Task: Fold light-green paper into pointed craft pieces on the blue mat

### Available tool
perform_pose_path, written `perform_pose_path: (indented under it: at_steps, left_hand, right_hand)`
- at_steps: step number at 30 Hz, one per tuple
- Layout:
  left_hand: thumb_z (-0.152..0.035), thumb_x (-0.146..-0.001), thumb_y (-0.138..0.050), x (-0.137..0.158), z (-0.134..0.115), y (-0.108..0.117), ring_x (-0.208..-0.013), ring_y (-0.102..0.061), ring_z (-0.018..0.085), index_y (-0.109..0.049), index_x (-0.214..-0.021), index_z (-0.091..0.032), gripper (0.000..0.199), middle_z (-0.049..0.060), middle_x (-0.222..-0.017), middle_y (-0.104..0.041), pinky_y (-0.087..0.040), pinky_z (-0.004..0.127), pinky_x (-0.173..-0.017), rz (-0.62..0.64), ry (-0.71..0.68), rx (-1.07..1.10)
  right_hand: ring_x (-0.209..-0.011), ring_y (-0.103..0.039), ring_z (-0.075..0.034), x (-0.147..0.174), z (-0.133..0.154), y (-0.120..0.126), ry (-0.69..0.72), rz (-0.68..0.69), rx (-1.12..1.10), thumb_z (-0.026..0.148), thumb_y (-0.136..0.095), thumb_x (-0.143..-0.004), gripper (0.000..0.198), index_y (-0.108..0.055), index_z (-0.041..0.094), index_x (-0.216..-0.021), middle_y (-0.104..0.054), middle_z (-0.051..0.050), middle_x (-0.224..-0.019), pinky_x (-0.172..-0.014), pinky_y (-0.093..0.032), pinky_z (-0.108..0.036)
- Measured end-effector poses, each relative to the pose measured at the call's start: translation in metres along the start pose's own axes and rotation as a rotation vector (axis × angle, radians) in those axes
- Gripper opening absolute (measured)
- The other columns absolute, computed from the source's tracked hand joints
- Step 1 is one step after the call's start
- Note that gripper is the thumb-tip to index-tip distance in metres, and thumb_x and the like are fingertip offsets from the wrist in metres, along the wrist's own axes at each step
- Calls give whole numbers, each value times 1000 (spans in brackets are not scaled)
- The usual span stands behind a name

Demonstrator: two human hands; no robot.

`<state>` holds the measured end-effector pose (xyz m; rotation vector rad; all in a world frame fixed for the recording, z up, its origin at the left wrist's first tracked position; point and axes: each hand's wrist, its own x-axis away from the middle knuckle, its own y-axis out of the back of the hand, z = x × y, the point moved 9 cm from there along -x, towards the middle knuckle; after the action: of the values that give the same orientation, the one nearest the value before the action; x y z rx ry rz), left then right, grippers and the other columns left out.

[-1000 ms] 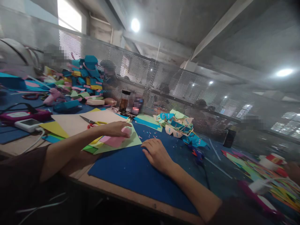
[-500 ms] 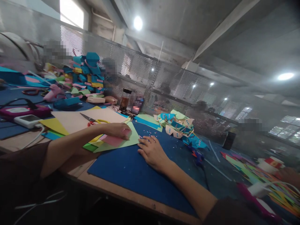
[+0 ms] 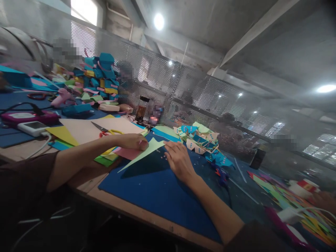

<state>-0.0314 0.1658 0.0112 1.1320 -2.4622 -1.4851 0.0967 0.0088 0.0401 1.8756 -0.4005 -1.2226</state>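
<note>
A light green paper sheet [image 3: 147, 153] is raised at a slant above the blue mat [image 3: 162, 194], with its shadow beneath it. My left hand [image 3: 133, 141] is closed at the sheet's left edge, its fingertips partly hidden. At the opposite corner, the fingers of my right hand [image 3: 180, 161] hold the sheet. Under my left hand lies pink paper [image 3: 127, 153], on top of yellow and green sheets. Scissors with yellow and red handles [image 3: 105, 130] rest half open on a large pale pink sheet [image 3: 78, 126], just beyond my left wrist.
Dotted folded paper pieces [image 3: 196, 138] are heaped beyond my right hand, near a blue glue gun [image 3: 222, 174]. A stack of blue and yellow paper shapes [image 3: 101, 77] stands far left. A jar [image 3: 141, 109] is by the mesh partition. Coloured strips [image 3: 278, 190] lie right, near another person's hand.
The light green sheet has lifted off the pile and tilted up. My right hand has moved slightly up and right, taking the sheet's corner. My left hand has hardly moved.
</note>
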Motion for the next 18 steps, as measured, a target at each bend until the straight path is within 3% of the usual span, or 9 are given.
perform_pose_path:
  at_steps: [2,5,11,15,18]
  left_hand:
    - [-39,-76,-67,1,-1,-13,-105,-61,26,-70,-109,-20,38,9,-112,-70,-44,30,-91,158,-63,-186]
    - [-36,-84,-60,1,6,-12,-112,-60,25,-60,-127,-19,46,11,-125,-64,-43,32,-95,163,-37,-339]
    - [-41,-89,-57,0,-10,-1,-108,-62,25,-60,-125,-18,43,12,-122,-66,-46,34,-92,-59,-156,-266]
    - [-43,-89,-56,1,-28,-1,-100,-65,24,-63,-116,-16,39,10,-113,-70,-48,32,-87,-142,-219,-199]
    - [-45,-89,-56,2,-38,0,-100,-67,22,-63,-115,-17,39,8,-110,-72,-49,33,-89,-191,-214,-69]
  right_hand:
    - [-126,-50,-24,-1,-7,18,-32,-96,-5,20,-44,-100,33,-57,17,-131,-59,-9,-137,-112,-33,-45]
    - [-124,-51,-25,1,-17,41,-89,-230,-9,20,-43,-100,35,-55,17,-134,-59,-11,-135,-107,-38,-45]
    - [-120,-54,-25,9,-38,70,-188,-465,-112,25,-45,-100,31,-58,20,-128,-62,-11,-125,-104,-43,-47]
    - [-102,-61,-23,16,-49,90,-235,-654,-205,24,-50,-97,19,-65,20,-109,-66,-8,-103,-98,-45,-47]
    - [-92,-63,-20,19,-61,92,-334,-688,-314,29,-54,-96,14,-65,21,-100,-65,-5,-96,-93,-49,-43]
